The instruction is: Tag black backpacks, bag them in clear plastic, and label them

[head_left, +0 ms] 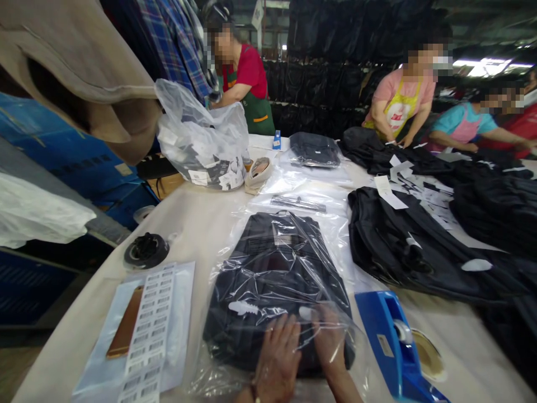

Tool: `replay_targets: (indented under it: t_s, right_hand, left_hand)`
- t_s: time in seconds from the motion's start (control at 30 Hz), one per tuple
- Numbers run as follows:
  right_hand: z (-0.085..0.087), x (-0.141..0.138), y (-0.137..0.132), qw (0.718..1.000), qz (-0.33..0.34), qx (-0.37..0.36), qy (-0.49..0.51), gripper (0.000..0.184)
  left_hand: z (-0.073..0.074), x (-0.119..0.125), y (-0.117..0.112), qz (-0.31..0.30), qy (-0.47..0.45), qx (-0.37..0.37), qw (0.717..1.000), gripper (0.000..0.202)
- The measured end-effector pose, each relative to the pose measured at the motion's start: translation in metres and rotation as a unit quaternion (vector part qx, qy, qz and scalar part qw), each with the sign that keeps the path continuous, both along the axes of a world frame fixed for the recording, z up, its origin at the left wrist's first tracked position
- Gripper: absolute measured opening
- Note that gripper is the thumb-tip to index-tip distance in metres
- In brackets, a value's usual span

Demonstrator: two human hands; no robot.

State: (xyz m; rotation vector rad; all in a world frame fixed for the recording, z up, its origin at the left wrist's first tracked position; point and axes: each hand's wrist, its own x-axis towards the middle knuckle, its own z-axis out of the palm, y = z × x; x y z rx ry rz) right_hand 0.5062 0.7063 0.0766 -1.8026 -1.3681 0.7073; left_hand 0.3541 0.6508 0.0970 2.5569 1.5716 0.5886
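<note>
A black backpack (268, 280) lies flat in a clear plastic bag (308, 263) on the table in front of me. My left hand (279, 355) rests on its lower part, with the fingers stretched out flat. Beside it, my right hand (329, 336) lies on the lower right of the backpack, fingers extended and partly veiled by clear plastic. White tags (243, 308) show on the backpack. To the right of my hands stands a blue tape dispenser (384, 336) with a roll of tape.
Barcode label sheets (149, 330) and a brown phone (126, 322) lie left, below a black tape roll (146, 250). A plastic sack (205, 145) stands at the back left. Black bags (398, 240) and paper tags cover the right side. Several people work across the table.
</note>
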Motion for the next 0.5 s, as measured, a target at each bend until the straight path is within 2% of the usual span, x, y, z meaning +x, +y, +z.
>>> replay_targets:
  t_s: [0.07, 0.17, 0.3, 0.43, 0.5]
  right_hand:
    - [-0.001, 0.001, -0.003, 1.0, -0.009, 0.003, 0.0, 0.048]
    - [0.001, 0.001, -0.006, 1.0, -0.025, 0.002, 0.006, 0.05]
    - [0.003, -0.001, -0.008, 0.999, -0.035, 0.002, 0.013, 0.052]
    - [0.002, -0.003, -0.009, 0.999, -0.032, 0.011, 0.013, 0.052]
    - [0.0, -0.004, -0.009, 0.999, -0.029, 0.019, 0.01, 0.055]
  left_hand:
    - [0.008, -0.025, -0.011, 0.032, 0.038, 0.074, 0.996, 0.057]
    - [0.012, -0.059, -0.023, 0.089, 0.079, 0.122, 0.985, 0.062]
    - [-0.002, -0.081, -0.031, 0.179, 0.062, 0.127, 0.974, 0.064]
    - [-0.024, -0.084, -0.035, 0.131, 0.086, 0.134, 0.979, 0.064]
    - [-0.03, -0.083, -0.036, 0.117, 0.102, 0.142, 0.978, 0.061]
